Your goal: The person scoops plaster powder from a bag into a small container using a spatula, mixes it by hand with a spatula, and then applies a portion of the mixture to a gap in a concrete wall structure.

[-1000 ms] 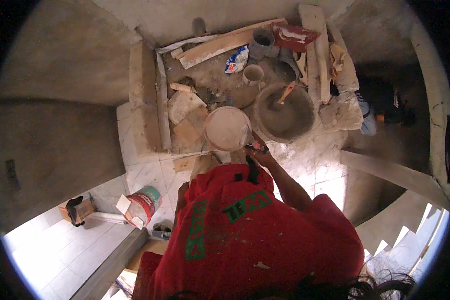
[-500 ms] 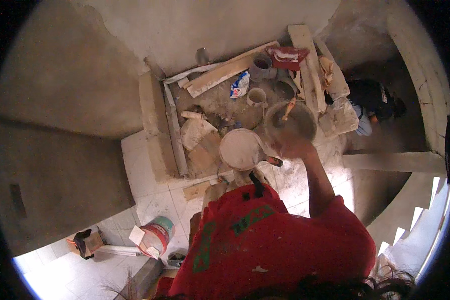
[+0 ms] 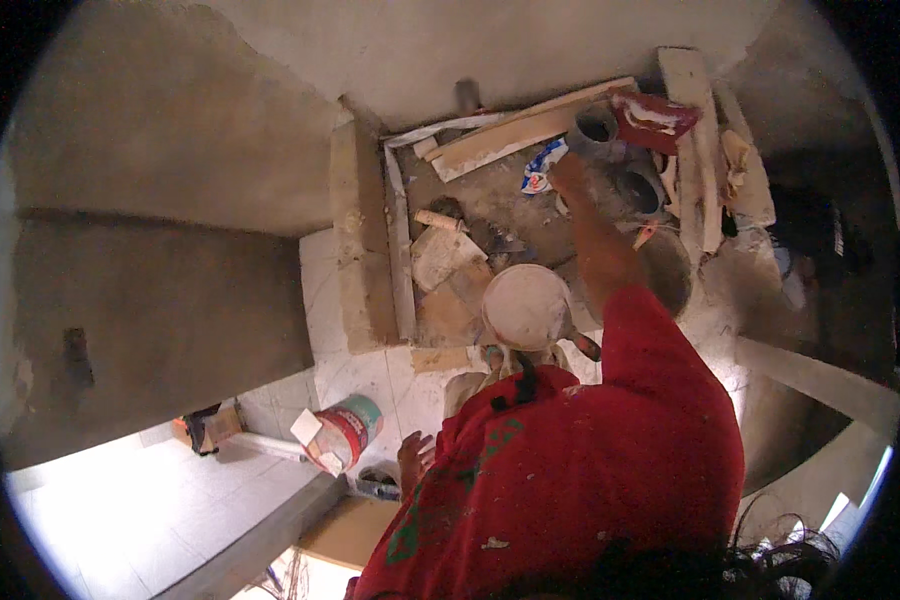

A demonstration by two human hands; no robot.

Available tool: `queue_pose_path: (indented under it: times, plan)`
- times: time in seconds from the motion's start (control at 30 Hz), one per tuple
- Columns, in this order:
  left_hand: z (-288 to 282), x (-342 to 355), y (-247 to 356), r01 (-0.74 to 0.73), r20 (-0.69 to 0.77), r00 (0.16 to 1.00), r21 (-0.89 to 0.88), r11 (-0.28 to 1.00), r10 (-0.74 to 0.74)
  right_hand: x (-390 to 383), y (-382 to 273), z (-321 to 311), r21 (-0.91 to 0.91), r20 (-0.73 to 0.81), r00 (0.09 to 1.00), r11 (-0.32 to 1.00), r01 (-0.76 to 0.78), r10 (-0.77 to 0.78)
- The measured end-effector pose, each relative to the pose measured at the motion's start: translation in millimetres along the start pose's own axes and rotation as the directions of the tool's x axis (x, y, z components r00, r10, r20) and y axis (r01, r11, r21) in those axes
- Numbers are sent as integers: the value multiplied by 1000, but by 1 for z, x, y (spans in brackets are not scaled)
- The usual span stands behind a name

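My right arm stretches across the work area. My right hand (image 3: 572,178) is at a small pale tub, mostly hidden beneath it, beside a crumpled blue-and-white bag (image 3: 542,168); its fingers do not show clearly. Low at my left side, my left hand (image 3: 415,455) is empty with its fingers apart. In front of my body stands a round container of pale material (image 3: 526,308), with a dark-and-orange tool handle (image 3: 586,347) at its right edge. A wide grey basin (image 3: 670,275) lies partly behind my right arm, with an orange-handled brush (image 3: 645,236) at its rim.
Wooden boards (image 3: 530,125) border the area along the wall. Dark buckets (image 3: 597,125) and a red bag (image 3: 655,122) stand far right. A roller (image 3: 440,220) lies left. A red-and-green bucket (image 3: 350,432) tilts on the tiles. Another person (image 3: 810,235) is at right.
My right hand has moved from the basin forward and left to the small tub. My left hand has come into sight. The whole view has shifted, with things now further right.
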State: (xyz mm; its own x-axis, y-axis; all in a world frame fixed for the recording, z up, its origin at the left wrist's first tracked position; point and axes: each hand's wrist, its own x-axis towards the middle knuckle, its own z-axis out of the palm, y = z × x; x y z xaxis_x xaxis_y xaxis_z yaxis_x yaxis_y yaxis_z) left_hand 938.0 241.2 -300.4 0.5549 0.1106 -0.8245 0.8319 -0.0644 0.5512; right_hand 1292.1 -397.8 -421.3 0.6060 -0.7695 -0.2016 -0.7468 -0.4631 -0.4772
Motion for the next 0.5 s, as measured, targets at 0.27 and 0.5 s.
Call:
queue_pose_path:
  times: [0.27,0.5]
  plan:
    - [37,-50,-26,153,-74,985,-27,988,-154,19,25,20,-173,30,985,970,170,-168]
    - [43,-3,10,19,12,1000,-30,999,-18,-9,7,-1,-10,-265,834,866,500,-484]
